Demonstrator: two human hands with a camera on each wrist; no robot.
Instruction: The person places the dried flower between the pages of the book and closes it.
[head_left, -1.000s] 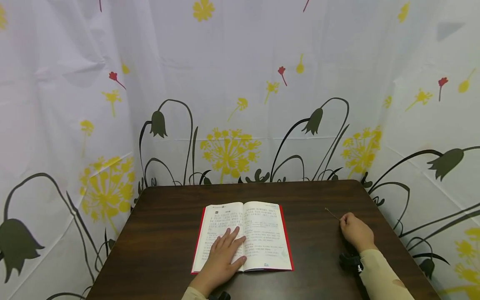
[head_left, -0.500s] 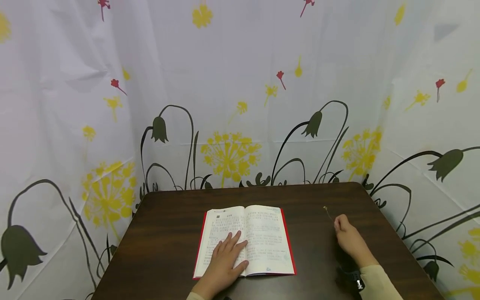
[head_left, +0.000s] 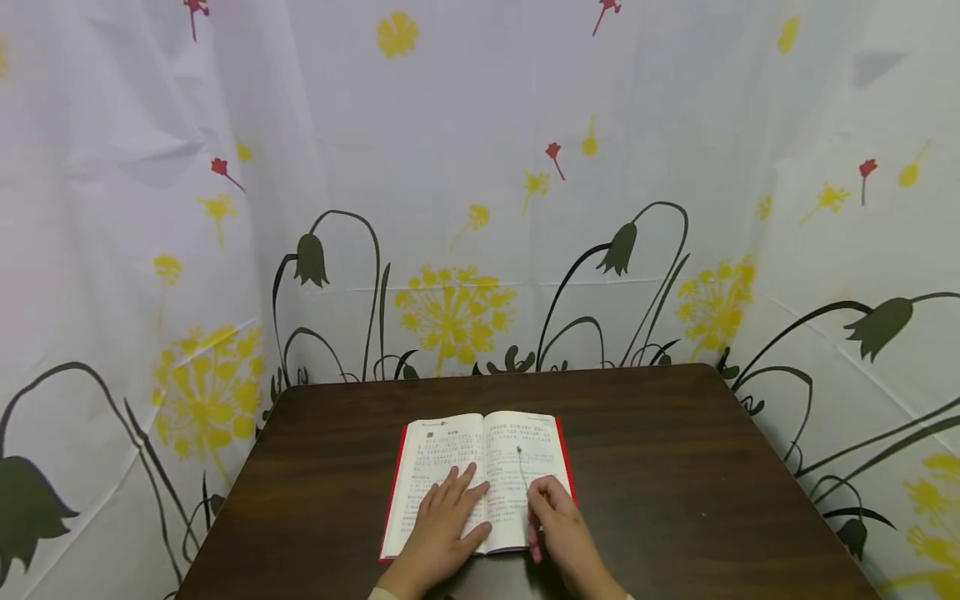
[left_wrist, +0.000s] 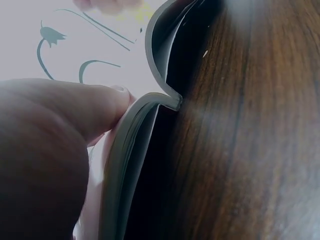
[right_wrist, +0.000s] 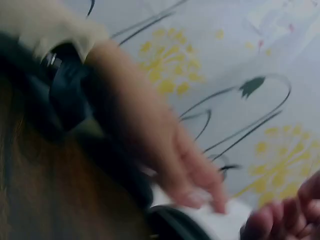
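Observation:
An open book (head_left: 517,437) with a red cover lies on the table. My left hand (head_left: 444,525) rests on its left page, fingers spread and the thumb near the spine. In the left wrist view that thumb (left_wrist: 100,107) lies on the page by the book's lower edge (left_wrist: 120,165). Over the right page, my right hand (head_left: 558,525) pinches the thin stem of a small dried flower (head_left: 519,451) between thumb and fingertips. The flower's head points away from me. Whether it touches the paper I cannot tell. The right wrist view is blurred and does not show the flower.
A dark brown wooden table (head_left: 675,450) surrounds the book, with its far edge against a white curtain (head_left: 450,125) printed with yellow and grey-green flowers. A tiny pale speck (head_left: 703,514) lies on the tabletop at the right.
My right hand has carried the dried flower leftwards from the table's right side to over the right page. My left hand has stayed on the left page.

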